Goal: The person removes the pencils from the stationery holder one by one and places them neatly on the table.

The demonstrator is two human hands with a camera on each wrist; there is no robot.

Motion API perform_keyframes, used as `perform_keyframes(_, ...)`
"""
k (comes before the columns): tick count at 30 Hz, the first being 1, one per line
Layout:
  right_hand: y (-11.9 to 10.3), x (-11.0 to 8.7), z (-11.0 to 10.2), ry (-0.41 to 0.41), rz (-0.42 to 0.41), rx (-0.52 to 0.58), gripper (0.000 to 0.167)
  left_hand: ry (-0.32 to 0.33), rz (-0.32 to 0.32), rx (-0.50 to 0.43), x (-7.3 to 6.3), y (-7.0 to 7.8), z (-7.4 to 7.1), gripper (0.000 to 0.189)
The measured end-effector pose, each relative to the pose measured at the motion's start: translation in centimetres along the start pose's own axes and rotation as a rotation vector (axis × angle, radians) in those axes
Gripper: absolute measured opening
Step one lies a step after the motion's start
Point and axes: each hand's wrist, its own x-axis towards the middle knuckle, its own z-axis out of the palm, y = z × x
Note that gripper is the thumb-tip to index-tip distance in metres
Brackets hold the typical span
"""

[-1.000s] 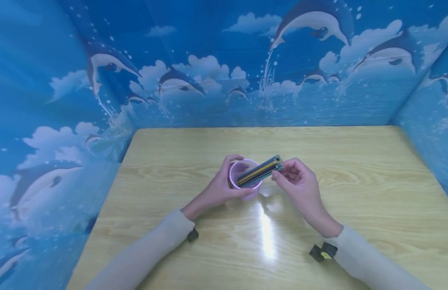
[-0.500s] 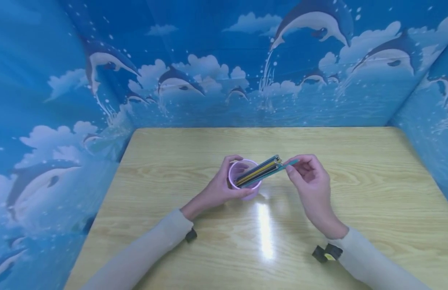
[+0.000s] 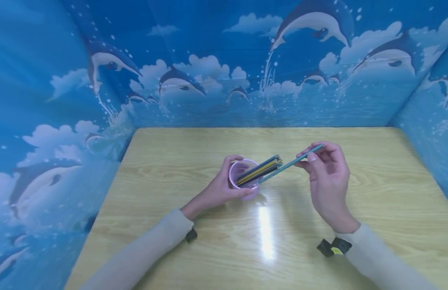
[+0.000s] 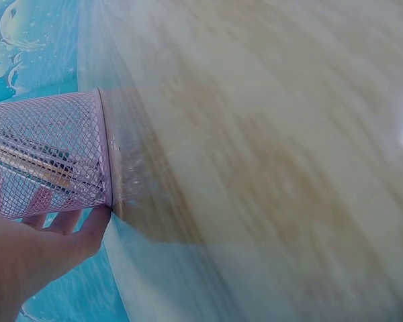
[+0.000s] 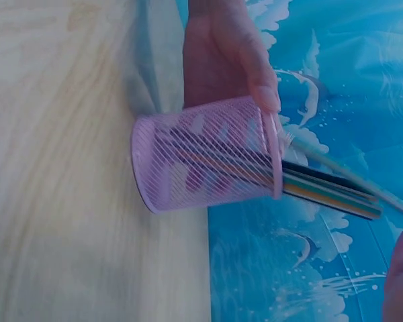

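A pink mesh pen holder stands on the table, and my left hand grips it around the side near the rim. Several pencils lean together in it, dark and yellow among them, their ends sticking out over the right rim. My right hand pinches a teal pencil near its upper end, to the right of the holder. The pencil slants down-left, its lower tip at the holder's rim. In the right wrist view, the teal pencil slants out from beside the rim, apart from the other pencils.
The wood-grain table extends on all sides of the holder, with a bright light reflection in front of it. Blue dolphin-print sheets rise along the back and sides.
My right hand has moved right and slightly away, drawing the teal pencil out of the bunch to the holder's rim. My left hand and the holder have stayed in place.
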Motion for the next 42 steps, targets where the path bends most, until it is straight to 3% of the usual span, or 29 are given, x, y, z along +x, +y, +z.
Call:
perform_keyframes(6, -0.9, 0.9, -0.1, 0.014, -0.039, 0.064, 0.020, 0.004, -0.016, 0.007, -0.2, 0.2, -0.2, 0.093)
perform_keyframes(10, -1.4, 1.4, -0.5, 0.026, -0.053, 0.097, 0.026, -0.015, -0.009, -0.038, -0.2, 0.2, -0.2, 0.092)
perform_keyframes(15, -1.6, 2.0, -1.4, -0.008, -0.015, 0.037, 0.033, -0.026, -0.003, -0.073, -0.1, 0.0, -0.1, 0.093)
perform_keyframes(19, -1.4, 2.3, -2.3, -0.028, 0.085, -0.047, 0.034, -0.028, 0.000, -0.055, -0.1, 0.0, 0.0, 0.093)
perform_keyframes(27, -0.7, 2.6, -4.3, -0.008, 0.327, -0.340, 0.037, -0.016, 0.003, -0.012, -0.1, 0.0, -0.2, 0.094)
perform_keyframes(36, 0.9, 3.0, -6.3, -0.114, 0.574, -0.565, 0.033, -0.006, 0.017, 0.044, 0.0, -0.1, -0.2, 0.095)
perform_keyframes(42, 2.6, 3.0, -7.4, -0.222, 0.696, -0.755, 0.049, -0.003, 0.021, 0.043, 0.0, -0.3, -0.2, 0.093)
